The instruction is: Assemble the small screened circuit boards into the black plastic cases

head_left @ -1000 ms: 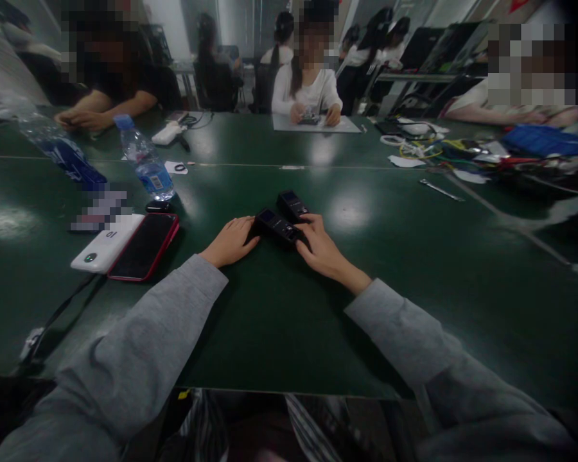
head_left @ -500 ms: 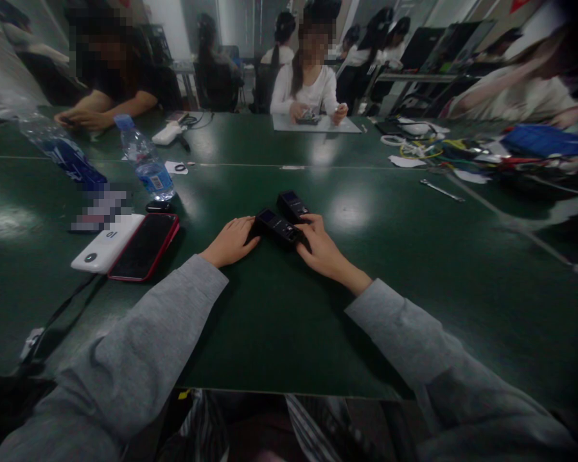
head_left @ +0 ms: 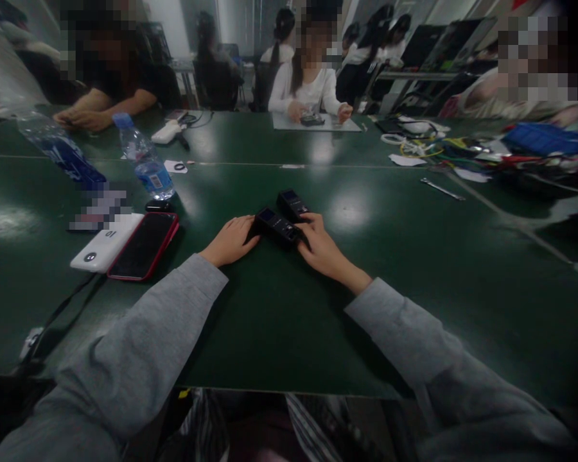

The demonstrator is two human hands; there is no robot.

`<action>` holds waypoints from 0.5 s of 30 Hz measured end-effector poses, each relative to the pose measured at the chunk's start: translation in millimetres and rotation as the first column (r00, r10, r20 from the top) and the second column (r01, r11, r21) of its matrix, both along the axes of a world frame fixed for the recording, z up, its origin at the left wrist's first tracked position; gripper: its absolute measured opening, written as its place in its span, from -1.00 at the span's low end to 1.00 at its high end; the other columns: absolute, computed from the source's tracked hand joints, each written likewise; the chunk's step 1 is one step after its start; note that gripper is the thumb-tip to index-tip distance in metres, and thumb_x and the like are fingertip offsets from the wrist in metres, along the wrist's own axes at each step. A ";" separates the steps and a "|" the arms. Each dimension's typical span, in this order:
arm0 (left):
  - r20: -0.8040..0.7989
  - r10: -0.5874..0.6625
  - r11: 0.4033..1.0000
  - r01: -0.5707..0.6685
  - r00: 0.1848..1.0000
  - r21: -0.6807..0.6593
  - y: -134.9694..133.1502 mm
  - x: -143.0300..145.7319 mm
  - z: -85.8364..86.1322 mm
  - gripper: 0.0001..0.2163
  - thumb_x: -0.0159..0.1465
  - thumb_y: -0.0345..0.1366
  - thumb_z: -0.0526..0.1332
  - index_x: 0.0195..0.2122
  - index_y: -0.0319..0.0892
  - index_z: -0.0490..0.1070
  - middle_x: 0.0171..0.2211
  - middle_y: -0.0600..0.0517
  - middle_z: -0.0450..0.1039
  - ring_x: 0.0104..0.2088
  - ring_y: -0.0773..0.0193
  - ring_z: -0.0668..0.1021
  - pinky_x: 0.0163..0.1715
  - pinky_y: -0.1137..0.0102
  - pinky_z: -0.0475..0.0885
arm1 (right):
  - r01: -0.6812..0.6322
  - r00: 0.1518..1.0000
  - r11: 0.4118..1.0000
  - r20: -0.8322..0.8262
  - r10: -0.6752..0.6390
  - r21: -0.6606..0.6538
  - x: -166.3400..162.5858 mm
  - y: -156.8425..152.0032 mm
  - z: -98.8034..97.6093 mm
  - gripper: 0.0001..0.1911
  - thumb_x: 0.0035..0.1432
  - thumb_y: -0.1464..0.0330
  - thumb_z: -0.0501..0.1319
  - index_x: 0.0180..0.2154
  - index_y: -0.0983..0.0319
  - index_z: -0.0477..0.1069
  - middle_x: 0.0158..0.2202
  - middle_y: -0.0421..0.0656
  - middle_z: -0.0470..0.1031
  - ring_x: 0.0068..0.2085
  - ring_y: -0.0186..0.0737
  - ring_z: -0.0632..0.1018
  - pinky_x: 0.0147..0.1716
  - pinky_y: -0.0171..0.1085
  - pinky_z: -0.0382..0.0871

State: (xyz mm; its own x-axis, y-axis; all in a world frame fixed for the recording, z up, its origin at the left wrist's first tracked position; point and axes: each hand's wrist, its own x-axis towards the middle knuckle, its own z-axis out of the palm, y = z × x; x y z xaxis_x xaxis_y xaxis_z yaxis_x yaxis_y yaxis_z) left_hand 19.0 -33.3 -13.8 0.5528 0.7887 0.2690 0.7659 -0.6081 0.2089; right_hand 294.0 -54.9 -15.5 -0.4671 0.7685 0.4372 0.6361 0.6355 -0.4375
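Note:
Two small black box-shaped devices lie side by side on the dark green table. The nearer device sits between my hands; the farther device lies just behind it. My left hand rests flat on the table with fingers stretched out, fingertips touching the nearer device's left end. My right hand lies against that device's right end, fingers curled around it. Both arms wear grey sleeves.
A red-cased phone and a white power bank lie at my left, with a water bottle behind them. A wrench and a tangle of cables lie right. Other people sit at the table's far side.

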 end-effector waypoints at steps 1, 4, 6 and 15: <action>-0.001 0.001 1.000 -0.001 1.000 0.000 0.1 0.0 -0.1 -0.54 0.41 -0.12 0.04 0.21 -0.34 0.25 0.23 -0.27 0.32 0.27 0.01 0.35 0.27 0.09 0.24 | -0.001 1.000 1.000 0.001 0.001 0.001 0.0 0.1 -0.2 -0.62 0.20 0.43 0.08 0.08 0.24 0.28 0.20 0.10 0.06 -0.03 0.02 0.48 0.07 0.19 0.41; -0.002 0.008 1.000 -0.008 1.000 0.004 0.3 -0.2 -1.0 -0.53 0.42 -0.11 0.03 0.21 -0.35 0.25 0.23 -0.28 0.31 0.27 0.00 0.35 0.27 0.09 0.25 | -0.001 1.000 1.000 0.006 0.001 0.005 0.0 0.1 -0.4 -0.62 0.20 0.43 0.09 0.07 0.25 0.28 0.20 0.11 0.05 -0.01 0.03 0.47 0.08 0.18 0.41; -0.003 0.011 1.000 -0.011 1.000 0.005 0.3 -0.4 -1.3 -0.52 0.42 -0.10 0.02 0.22 -0.37 0.24 0.23 -0.29 0.30 0.27 0.00 0.35 0.28 0.09 0.24 | 0.000 1.000 1.000 0.006 0.000 -0.001 0.1 0.2 -0.5 -0.62 0.20 0.43 0.08 0.07 0.24 0.28 0.20 0.10 0.05 0.00 0.04 0.47 0.08 0.19 0.41; 0.014 0.006 1.000 -0.006 1.000 -0.007 -0.2 -0.4 -0.1 -0.53 0.41 -0.11 0.03 0.23 -0.32 0.24 0.24 -0.27 0.30 0.27 -0.01 0.35 0.27 0.07 0.26 | -0.007 1.000 1.000 0.004 0.007 0.007 0.2 0.6 -0.6 -0.63 0.22 0.42 0.08 0.07 0.22 0.28 0.20 0.09 0.05 -0.01 0.04 0.47 0.07 0.19 0.42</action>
State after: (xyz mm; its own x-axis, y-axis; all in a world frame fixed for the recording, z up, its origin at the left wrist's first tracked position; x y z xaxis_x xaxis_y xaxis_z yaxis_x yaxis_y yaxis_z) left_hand 18.6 -33.5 -14.0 0.5441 0.7939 0.2713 0.7667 -0.6019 0.2234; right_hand 294.2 -54.3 -16.1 -0.4739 0.7625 0.4405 0.6336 0.6426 -0.4307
